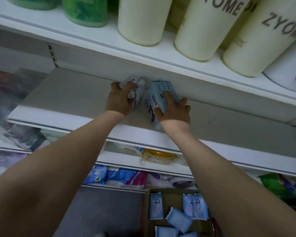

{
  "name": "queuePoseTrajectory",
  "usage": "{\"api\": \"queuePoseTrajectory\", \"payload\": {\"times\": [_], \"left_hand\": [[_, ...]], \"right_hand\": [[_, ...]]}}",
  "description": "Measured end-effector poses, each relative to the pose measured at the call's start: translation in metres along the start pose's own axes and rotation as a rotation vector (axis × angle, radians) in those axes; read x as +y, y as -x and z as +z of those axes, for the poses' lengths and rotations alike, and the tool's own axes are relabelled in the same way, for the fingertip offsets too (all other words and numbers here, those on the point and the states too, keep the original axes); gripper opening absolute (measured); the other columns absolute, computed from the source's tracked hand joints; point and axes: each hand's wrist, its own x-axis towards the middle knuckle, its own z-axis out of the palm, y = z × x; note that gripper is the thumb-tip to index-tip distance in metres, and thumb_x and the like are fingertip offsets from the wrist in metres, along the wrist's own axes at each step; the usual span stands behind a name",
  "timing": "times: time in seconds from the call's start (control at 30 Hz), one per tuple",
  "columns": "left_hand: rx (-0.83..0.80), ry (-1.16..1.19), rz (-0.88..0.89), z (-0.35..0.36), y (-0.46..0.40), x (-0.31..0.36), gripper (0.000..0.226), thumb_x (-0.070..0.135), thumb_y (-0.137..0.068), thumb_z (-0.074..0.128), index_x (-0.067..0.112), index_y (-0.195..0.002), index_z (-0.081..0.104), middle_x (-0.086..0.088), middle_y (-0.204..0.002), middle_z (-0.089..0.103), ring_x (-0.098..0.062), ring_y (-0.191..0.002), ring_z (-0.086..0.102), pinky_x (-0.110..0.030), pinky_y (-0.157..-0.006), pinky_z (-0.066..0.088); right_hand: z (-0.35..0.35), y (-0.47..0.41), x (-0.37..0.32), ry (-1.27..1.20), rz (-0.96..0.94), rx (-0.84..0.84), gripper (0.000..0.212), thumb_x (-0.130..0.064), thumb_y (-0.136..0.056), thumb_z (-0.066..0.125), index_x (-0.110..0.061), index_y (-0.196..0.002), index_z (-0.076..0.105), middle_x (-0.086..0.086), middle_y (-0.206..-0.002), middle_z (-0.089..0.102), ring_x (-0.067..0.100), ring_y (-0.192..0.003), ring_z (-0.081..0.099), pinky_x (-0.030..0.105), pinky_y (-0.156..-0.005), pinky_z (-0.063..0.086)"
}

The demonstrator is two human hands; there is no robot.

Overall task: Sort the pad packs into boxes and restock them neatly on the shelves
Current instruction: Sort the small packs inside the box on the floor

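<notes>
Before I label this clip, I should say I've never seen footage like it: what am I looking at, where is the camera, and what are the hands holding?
No machine here: a person works with two bare hands, filmed by one wide-angle camera on their head, looking forward and down along the arms. Both arms reach to the back of a white shelf. The left hand grips a crumpled pad pack. The right hand holds a light blue box, tilted, fingers around its side. On the shelf above stand cream bottles and green ones. Lower shelves hold more packs. At the bottom, a cardboard carton holds loose blue packs.
</notes>
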Motion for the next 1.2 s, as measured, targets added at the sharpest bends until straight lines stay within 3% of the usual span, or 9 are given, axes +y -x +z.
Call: {"api": "queuePoseTrajectory", "payload": {"times": [0.1,0.2,0.33,0.53,0.63,0.8,0.9,1.1,1.2], "left_hand": [[-0.085,0.077,-0.045,-0.014,0.039,0.016,0.047,0.017,-0.085,0.061,0.025,-0.13,0.054,-0.02,-0.135,0.038,-0.039,-0.118,0.051,-0.038,-0.096,0.047],[-0.11,0.206,-0.089,-0.026,0.074,0.031,0.048,0.013,-0.081,0.063,0.024,-0.126,0.054,-0.018,-0.129,0.044,-0.033,-0.115,0.051,-0.03,-0.096,0.043],[-0.14,0.291,-0.184,-0.032,0.11,0.052,0.046,0.025,-0.08,0.075,0.023,-0.121,0.054,-0.012,-0.125,0.048,-0.025,-0.111,0.049,-0.026,-0.091,0.039],[-0.249,0.311,-0.103,-0.014,0.155,0.102,0.041,0.025,-0.083,0.071,0.024,-0.121,0.055,-0.013,-0.124,0.051,-0.016,-0.112,0.044,-0.016,-0.085,0.031],[-0.353,0.35,-0.001,0.009,0.181,0.149,0.042,0.022,-0.084,0.07,0.025,-0.124,0.057,-0.015,-0.122,0.047,-0.019,-0.114,0.046,-0.012,-0.09,0.029],[-0.539,0.343,0.19,0.064,0.229,0.245,0.038,0.027,-0.087,0.068,0.032,-0.123,0.055,-0.011,-0.123,0.047,-0.02,-0.114,0.047,-0.024,-0.09,0.035],[-0.632,0.363,0.29,0.104,0.266,0.314,0.038,0.024,-0.087,0.068,0.03,-0.123,0.056,-0.007,-0.124,0.047,-0.021,-0.119,0.043,-0.018,-0.09,0.03],[-0.775,0.426,0.388,0.19,0.342,0.438,0.035,0.031,-0.086,0.069,0.038,-0.118,0.057,-0.006,-0.12,0.052,-0.023,-0.118,0.05,-0.03,-0.101,0.04],[-0.83,0.443,0.411,0.227,0.383,0.498,0.035,0.028,-0.088,0.067,0.034,-0.121,0.059,-0.004,-0.117,0.047,-0.022,-0.12,0.047,-0.026,-0.099,0.036]], "right_hand": [[-0.014,0.031,0.003,-0.004,0.052,-0.042,0.067,-0.052,-0.09,0.056,-0.035,-0.149,0.03,0.016,-0.132,0.035,0.038,-0.114,0.04,0.039,-0.085,0.043],[-0.029,0.068,0.013,-0.052,0.123,-0.09,0.06,-0.053,-0.09,0.058,-0.024,-0.141,0.045,0.018,-0.129,0.041,0.038,-0.117,0.042,0.036,-0.087,0.043],[-0.045,0.121,0.04,-0.207,0.169,-0.09,0.069,-0.05,-0.086,0.064,-0.039,-0.147,0.035,0.016,-0.129,0.041,0.038,-0.117,0.044,0.04,-0.099,0.04],[-0.074,0.191,0.105,-0.357,0.328,-0.034,0.069,-0.047,-0.084,0.068,-0.043,-0.146,0.038,0.014,-0.124,0.044,0.036,-0.119,0.046,0.039,-0.102,0.04],[-0.095,0.223,0.152,-0.393,0.405,0.056,0.068,-0.044,-0.083,0.071,-0.04,-0.145,0.042,0.016,-0.121,0.046,0.039,-0.114,0.049,0.04,-0.103,0.041],[-0.134,0.282,0.253,-0.413,0.544,0.186,0.068,-0.041,-0.081,0.073,-0.039,-0.143,0.045,0.016,-0.124,0.047,0.037,-0.117,0.049,0.038,-0.104,0.04],[-0.161,0.321,0.321,-0.385,0.637,0.223,0.068,-0.041,-0.082,0.073,-0.038,-0.143,0.045,0.016,-0.127,0.046,0.035,-0.118,0.049,0.035,-0.101,0.039],[-0.213,0.402,0.45,-0.32,0.799,0.297,0.067,-0.044,-0.08,0.071,-0.042,-0.142,0.045,0.009,-0.121,0.046,0.032,-0.117,0.049,0.033,-0.099,0.039],[-0.238,0.44,0.51,-0.268,0.854,0.323,0.066,-0.045,-0.08,0.071,-0.041,-0.141,0.045,0.009,-0.12,0.045,0.033,-0.114,0.051,0.033,-0.098,0.04]]}}
